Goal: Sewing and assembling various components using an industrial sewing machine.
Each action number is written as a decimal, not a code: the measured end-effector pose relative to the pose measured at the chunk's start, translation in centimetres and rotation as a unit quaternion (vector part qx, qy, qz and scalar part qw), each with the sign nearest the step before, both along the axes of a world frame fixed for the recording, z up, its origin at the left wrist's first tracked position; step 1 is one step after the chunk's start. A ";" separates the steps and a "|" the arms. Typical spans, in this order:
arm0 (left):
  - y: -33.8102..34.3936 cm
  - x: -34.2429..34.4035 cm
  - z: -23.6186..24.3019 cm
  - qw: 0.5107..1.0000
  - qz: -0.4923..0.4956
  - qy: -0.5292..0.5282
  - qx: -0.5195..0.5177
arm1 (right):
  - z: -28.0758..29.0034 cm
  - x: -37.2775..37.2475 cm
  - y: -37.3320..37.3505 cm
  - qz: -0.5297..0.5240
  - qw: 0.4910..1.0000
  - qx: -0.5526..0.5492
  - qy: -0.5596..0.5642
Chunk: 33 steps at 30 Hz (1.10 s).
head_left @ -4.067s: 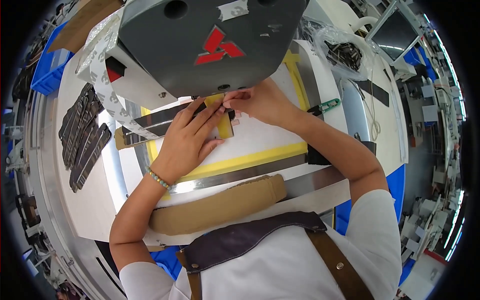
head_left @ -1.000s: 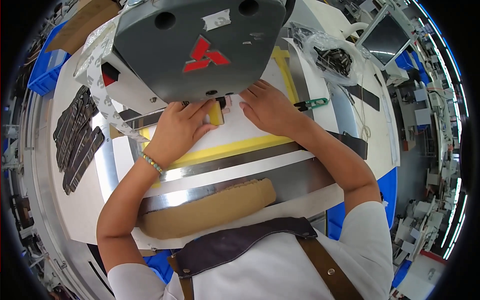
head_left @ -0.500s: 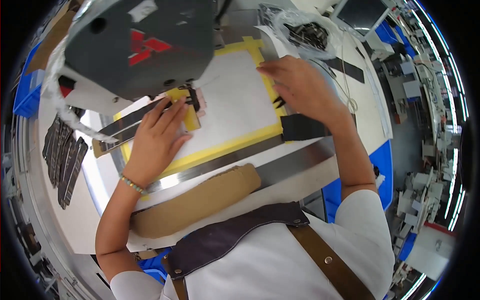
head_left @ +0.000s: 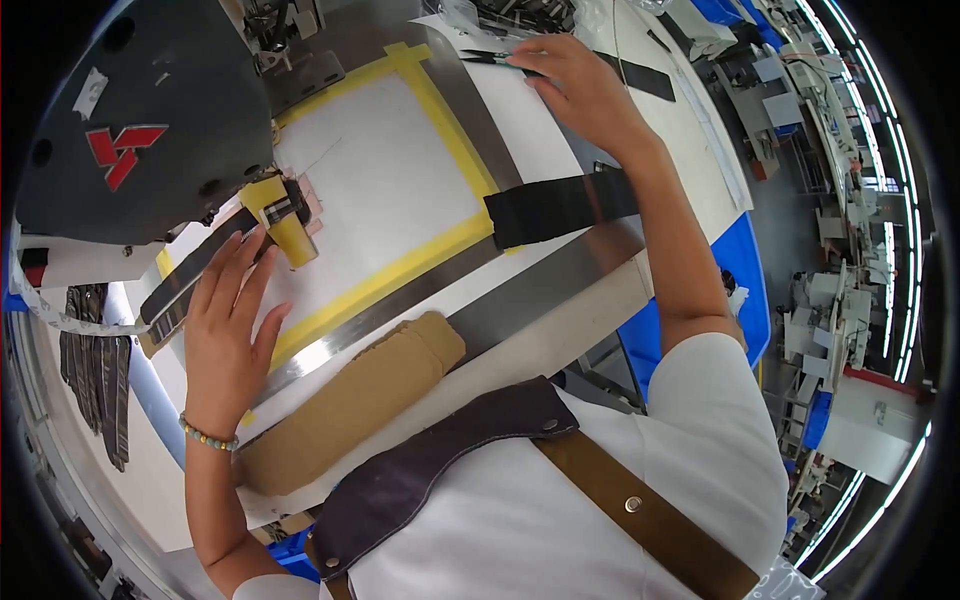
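While my left hand (head_left: 225, 345) lies flat and open on the white sewing plate framed in yellow tape (head_left: 385, 190), fingers spread and grasping nothing, its fingertips touch the long black webbing strap (head_left: 190, 285) that runs under the dark grey sewing-machine head (head_left: 140, 130). The small yellow clamp piece (head_left: 283, 230) sits on that strap just beside my index finger, close under the needle area. To do this well, I judge I should keep the palm pressing evenly so the strap stays straight along its line, and keep my fingertips clear of the needle.

My right hand (head_left: 580, 85) is stretched well away, at the far edge of the tabletop (head_left: 700, 110). Its fingers curl over a slim dark tool with a greenish handle (head_left: 495, 58), probably snips; I cannot tell whether I am gripping it or only touching it. I would take it by the handle, not the tip, without shifting my left hand.

A second, shorter black webbing piece (head_left: 560, 205) lies across the yellow tape's corner, under my right forearm and well apart from my left hand. A tan padded roll (head_left: 350, 400) lies along the near edge, between me and the plate. More dark straps (head_left: 100, 380) are stacked to my far left.
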<state>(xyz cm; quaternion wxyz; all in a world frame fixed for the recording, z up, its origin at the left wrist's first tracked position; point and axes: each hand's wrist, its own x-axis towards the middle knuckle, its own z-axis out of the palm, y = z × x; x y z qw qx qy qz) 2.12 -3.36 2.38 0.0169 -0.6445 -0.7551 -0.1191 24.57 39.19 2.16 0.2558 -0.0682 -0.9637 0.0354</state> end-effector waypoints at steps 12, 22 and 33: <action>1.0 2.4 1.7 0.980 -0.037 -0.193 0.042 | 2.9 6.0 -6.4 0.024 0.943 -0.248 -0.222; 4.4 6.0 0.1 0.738 0.112 -0.665 0.005 | 3.5 -0.7 -12.3 0.230 0.883 -0.379 -0.155; 4.2 3.5 -1.5 0.690 0.200 -0.682 0.139 | 2.8 -2.4 -9.3 0.082 0.908 -0.357 -0.202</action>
